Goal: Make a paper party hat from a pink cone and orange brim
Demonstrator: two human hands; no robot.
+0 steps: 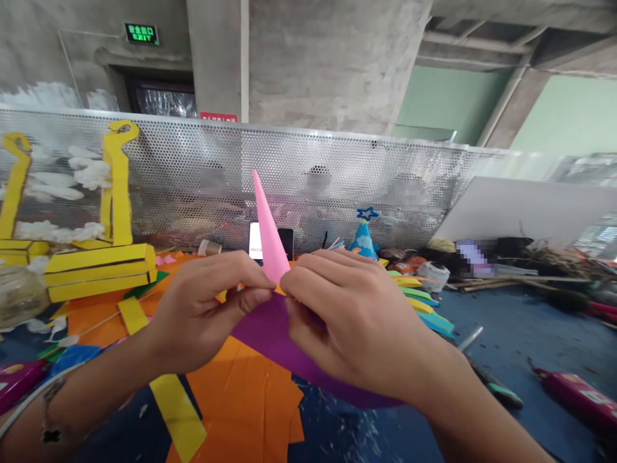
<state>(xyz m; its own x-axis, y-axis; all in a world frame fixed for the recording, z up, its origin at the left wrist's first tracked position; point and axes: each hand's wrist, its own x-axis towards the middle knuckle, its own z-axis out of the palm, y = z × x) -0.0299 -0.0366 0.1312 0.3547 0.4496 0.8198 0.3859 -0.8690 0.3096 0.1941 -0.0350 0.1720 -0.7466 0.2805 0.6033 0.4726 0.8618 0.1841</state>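
A slim pink paper cone point(270, 231) points upward between my hands, tilted slightly left. Its base meets a purple paper sheet point(272, 331) that spreads out below my fingers. With thumb and forefinger, my left hand point(207, 302) pinches the paper at the cone's base. My right hand point(351, 312) is closed on the same spot from the other side, fingers curled over the paper's edge. The two sets of fingertips nearly touch. Whether pink and purple are one piece or two is hidden by my fingers.
Orange card point(245, 392) and a yellow strip point(178, 411) lie below. Yellow card structures point(101, 270) stand left. A blue party hat point(364, 241) and phones point(285, 243) stand behind. Magenta glue bottle point(578, 392) lies right. A perforated metal barrier point(284, 154) runs across the back.
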